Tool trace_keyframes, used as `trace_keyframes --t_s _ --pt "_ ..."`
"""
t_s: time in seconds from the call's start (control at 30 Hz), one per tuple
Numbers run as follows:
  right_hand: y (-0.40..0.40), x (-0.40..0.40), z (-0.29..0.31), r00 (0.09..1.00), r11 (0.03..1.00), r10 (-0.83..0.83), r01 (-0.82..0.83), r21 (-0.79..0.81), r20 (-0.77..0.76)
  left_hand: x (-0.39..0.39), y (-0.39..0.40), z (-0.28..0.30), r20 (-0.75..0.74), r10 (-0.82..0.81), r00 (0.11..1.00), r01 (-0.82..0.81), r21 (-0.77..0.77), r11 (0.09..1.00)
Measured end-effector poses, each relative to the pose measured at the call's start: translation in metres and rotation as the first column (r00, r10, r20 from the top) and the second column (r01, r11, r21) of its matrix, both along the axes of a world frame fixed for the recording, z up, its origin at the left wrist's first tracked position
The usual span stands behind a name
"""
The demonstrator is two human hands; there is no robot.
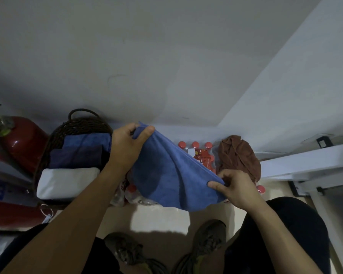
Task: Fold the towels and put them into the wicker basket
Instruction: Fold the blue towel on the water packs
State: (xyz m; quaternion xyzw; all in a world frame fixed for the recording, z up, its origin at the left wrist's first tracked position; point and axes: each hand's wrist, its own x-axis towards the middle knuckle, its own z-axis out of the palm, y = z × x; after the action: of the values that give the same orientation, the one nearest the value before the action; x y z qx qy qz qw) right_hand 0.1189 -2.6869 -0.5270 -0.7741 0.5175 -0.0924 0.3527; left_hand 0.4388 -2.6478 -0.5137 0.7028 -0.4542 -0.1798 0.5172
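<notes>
Blue towel (164, 175): left hand (127, 147) and right hand (234, 186) fingers pinch opposite corners. Tension the edge, align corners, then fold toward the wicker basket (75, 125), left of centre.

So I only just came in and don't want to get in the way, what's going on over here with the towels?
A person is standing and holding a blue towel up in the air, the left hand pinching one corner and the right hand pinching another. It hangs open between them, not yet folded. The wicker basket on the left already holds folded towels, blue, dark and white. A crumpled brown towel still waits on a pack of red-capped bottles.
</notes>
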Motion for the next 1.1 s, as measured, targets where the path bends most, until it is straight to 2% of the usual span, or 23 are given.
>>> trace_keyframes --t_s 0.1,0.2,0.3,0.37,0.47,0.57,0.73,0.83,0.9,0.97,1.03,1.1 --pt "0.001 -0.006 -0.002 0.988 0.991 -0.046 0.027 -0.128 -0.147 0.002 -0.001 0.0 -0.025 0.006 1.0 -0.006 -0.006 1.0" --pt "0.002 -0.011 -0.002 0.991 0.986 -0.084 0.068 -0.154 -0.101 0.002 0.0 -0.002 0.01 -0.025 1.0 0.025 0.004 1.0" --pt "0.002 -0.012 0.0 0.988 0.976 -0.156 0.153 -0.158 -0.006 0.002 0.001 -0.003 0.009 -0.062 0.998 0.062 0.02 0.998" --pt "0.001 -0.012 0.001 0.961 0.948 -0.256 0.27 -0.166 0.105 0.002 0.001 -0.002 0.01 -0.061 0.998 0.061 0.017 0.998" --pt "-0.002 -0.014 0.003 0.839 0.871 -0.438 0.485 -0.079 0.322 0.002 0.0 -0.003 -0.074 0.009 0.997 -0.009 -0.005 1.0" --pt "-0.004 -0.017 0.009 0.774 0.853 -0.49 0.52 0.041 0.401 0.009 -0.002 -0.006 -0.029 0.049 0.998 -0.048 0.026 0.998" --pt "-0.008 -0.024 0.019 0.744 0.864 -0.485 0.49 0.118 0.459 0.014 0.002 -0.005 0.106 -0.137 0.985 0.129 0.082 0.988" --pt "-0.011 -0.028 0.028 0.734 0.877 -0.467 0.457 0.15 0.493 0.018 0.006 0.0 0.137 -0.307 0.942 0.276 0.208 0.938" --pt "-0.016 -0.035 0.035 0.725 0.888 -0.459 0.391 0.24 0.513 0.023 0.01 0.003 -0.004 -0.438 0.899 0.414 0.332 0.848" --pt "-0.025 -0.044 0.041 0.718 0.89 -0.446 0.297 0.345 0.535 0.026 0.016 0.005 -0.245 -0.501 0.83 0.557 0.382 0.737" --pt "-0.037 -0.05 0.044 0.763 0.898 -0.401 0.217 0.383 0.508 0.027 0.02 0.004 -0.427 -0.464 0.776 0.622 0.397 0.675" --pt "-0.05 -0.05 0.041 0.833 0.905 -0.349 0.181 0.385 0.428 0.024 0.019 -0.002 -0.493 -0.411 0.767 0.628 0.445 0.639"
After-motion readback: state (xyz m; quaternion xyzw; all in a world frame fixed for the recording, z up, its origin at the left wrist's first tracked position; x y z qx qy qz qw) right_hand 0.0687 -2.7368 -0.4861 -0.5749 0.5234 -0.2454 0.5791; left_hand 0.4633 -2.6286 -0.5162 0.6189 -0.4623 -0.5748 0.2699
